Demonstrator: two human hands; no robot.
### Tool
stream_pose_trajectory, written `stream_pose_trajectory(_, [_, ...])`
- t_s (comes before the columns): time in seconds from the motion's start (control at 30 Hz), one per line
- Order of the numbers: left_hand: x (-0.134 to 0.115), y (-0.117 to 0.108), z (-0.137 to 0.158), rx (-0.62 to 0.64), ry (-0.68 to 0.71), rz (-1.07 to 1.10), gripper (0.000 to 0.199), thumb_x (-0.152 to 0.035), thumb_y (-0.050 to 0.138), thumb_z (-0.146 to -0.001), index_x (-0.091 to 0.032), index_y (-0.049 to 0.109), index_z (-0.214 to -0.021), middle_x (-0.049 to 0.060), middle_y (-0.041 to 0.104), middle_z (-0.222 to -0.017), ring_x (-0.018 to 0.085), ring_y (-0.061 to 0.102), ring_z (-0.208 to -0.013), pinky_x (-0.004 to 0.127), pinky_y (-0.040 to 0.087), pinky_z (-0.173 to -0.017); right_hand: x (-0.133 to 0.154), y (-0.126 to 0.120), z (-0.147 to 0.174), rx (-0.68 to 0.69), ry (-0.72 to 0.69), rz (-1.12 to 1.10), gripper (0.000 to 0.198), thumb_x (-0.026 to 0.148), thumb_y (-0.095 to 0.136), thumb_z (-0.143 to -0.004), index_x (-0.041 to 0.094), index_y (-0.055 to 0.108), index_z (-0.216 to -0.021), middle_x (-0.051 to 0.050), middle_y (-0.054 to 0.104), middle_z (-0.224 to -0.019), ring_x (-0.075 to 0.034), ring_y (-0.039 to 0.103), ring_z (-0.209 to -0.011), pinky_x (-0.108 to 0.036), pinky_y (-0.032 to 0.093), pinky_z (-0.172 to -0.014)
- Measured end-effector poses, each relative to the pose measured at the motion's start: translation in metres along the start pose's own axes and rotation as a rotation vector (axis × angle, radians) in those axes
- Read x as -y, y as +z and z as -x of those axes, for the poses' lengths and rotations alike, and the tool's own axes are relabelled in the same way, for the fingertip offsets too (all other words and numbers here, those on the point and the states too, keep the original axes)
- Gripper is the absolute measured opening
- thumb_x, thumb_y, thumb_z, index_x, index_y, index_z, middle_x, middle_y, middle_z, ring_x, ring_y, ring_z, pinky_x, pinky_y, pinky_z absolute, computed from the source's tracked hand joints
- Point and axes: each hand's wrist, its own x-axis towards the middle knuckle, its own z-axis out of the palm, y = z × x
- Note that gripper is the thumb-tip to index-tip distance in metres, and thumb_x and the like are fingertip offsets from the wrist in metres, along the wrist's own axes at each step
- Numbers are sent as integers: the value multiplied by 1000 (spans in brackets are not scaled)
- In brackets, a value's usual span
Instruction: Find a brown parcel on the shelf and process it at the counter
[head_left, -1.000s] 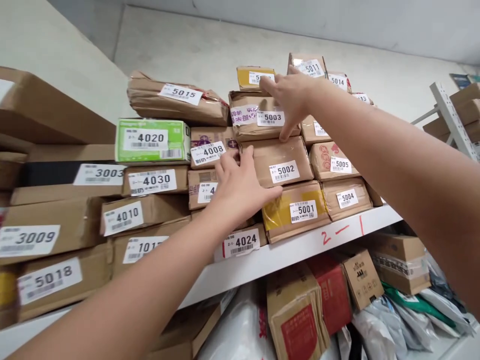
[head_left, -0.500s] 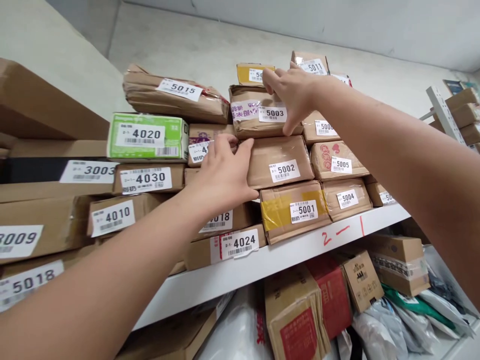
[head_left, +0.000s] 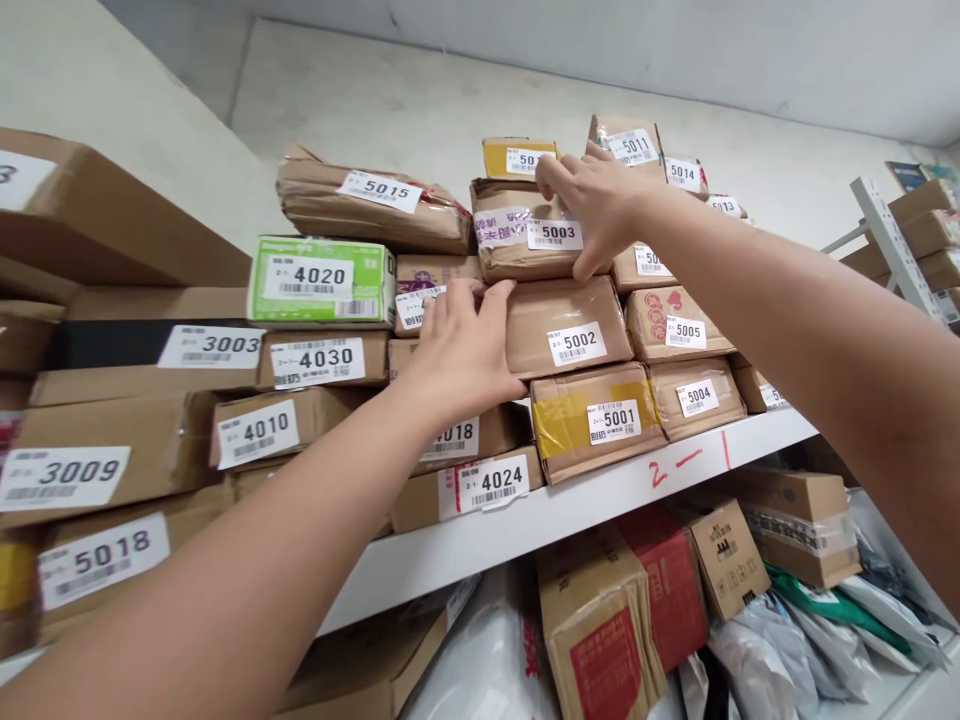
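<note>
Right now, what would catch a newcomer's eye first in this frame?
Two bare arms reach into a shelf packed with numbered brown parcels. The left hand presses the left end of parcel 5002, while the right hand grips parcel 5003 stacked just above it. Left of them, the bright green box 4020 stands out among the brown.

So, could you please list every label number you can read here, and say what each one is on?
"5003": parcel under right hand
"5002": parcel at left hand
"5001": taped parcel
"4020": green box
"5015": wrapped parcel
"4024": flat box
"2-1": shelf edge
Small print: unreadable.
</note>
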Motion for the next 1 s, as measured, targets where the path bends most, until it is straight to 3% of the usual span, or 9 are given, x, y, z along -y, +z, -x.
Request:
stream_pose_trajectory(0.07, [2,0,0,23,-7,33,116,-19,82,-62,-14,26,-163,22,34,-159,46,35,-152,57,35,-130,-2,0,1,-67,30,-135,52,57,41,-97,16,73,-89,-2,77,-114,-28,66,-126,-48,47,-114])
stream_pose_trajectory(0.13, [5,3,-3,25,6,64,119,-20,83,-60,-15,24,-164,22,32,-160,47,33,-154,58,34,-131,-9,1,0,-100,31,-200,35,60,71,-78,29,74,-94,-2,78,-104,-34,67,-124,-53,46,-118])
stream_pose_trajectory(0.2, [10,9,-7,-4,46,88,122,-20,83,-58,-17,23,-164,21,32,-161,47,32,-155,58,32,-132,-18,3,-2,-116,-6,-224,49,54,88,-57,36,71,-99,-3,76,-102,-40,67,-119,-60,45,-120])
stream_pose_trajectory(0.27, [14,13,-10,-36,98,103,123,-21,83,-56,-18,24,-164,20,32,-162,46,30,-156,58,29,-134,-26,5,-3,-134,-47,-257,63,53,91,-47,39,68,-104,-3,74,-105,-42,66,-116,-61,44,-120])
stream_pose_trajectory(0.43, [13,8,-11,-15,107,173,120,-19,82,-54,-11,29,-162,20,31,-161,41,32,-156,49,29,-135,-33,4,-1,-143,-86,-275,69,60,87,-46,40,63,-107,-4,72,-105,-44,63,-112,-62,52,-105])
stream_pose_trajectory(0.63, [5,-9,-3,27,32,367,122,-16,78,-53,-20,27,-163,14,21,-164,38,32,-157,50,29,-136,-32,-7,4,-30,-68,-253,84,55,92,-43,35,60,-118,-8,70,-108,-45,63,-105,-62,57,-87])
stream_pose_trajectory(0.8, [10,-12,4,-69,167,519,112,-15,74,-52,-24,36,-157,11,26,-157,36,31,-155,57,30,-135,-33,-12,7,-19,-68,-280,84,55,94,-41,35,60,-116,-8,70,-110,-43,62,-102,-59,56,-84])
stream_pose_trajectory(1.0, [16,-11,9,-151,267,630,88,-14,70,-55,-28,49,-138,8,29,-151,32,33,-149,53,45,-125,-37,-28,10,21,-8,-299,84,54,92,-42,38,58,-117,-6,69,-108,-43,60,-103,-59,53,-87])
